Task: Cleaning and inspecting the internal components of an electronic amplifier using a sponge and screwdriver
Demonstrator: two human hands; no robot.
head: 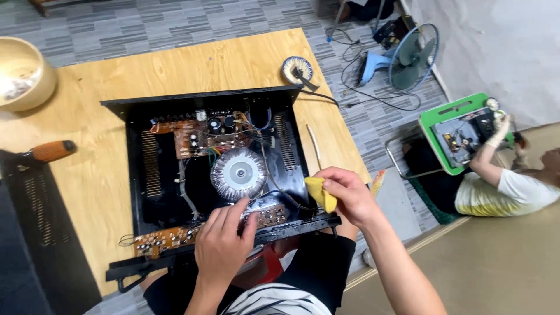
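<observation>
Yellow cloth (322,193) in right hand (348,195)

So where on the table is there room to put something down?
Bare wood shows on the table between the open black case and the orange-handled screwdriver, and behind the case toward the cream bowl. The front edge is crowded: the left hand rests on the circuit board, and the right hand holds a yellow cloth.

Nothing much on this front, honestly. No packages, no signs and no screens anywhere in the shot, from the wooden bench in the middle out to the floor at the right edge. If any of the parts carry small labels, they're too tiny and blurry to make out from this head view.
</observation>
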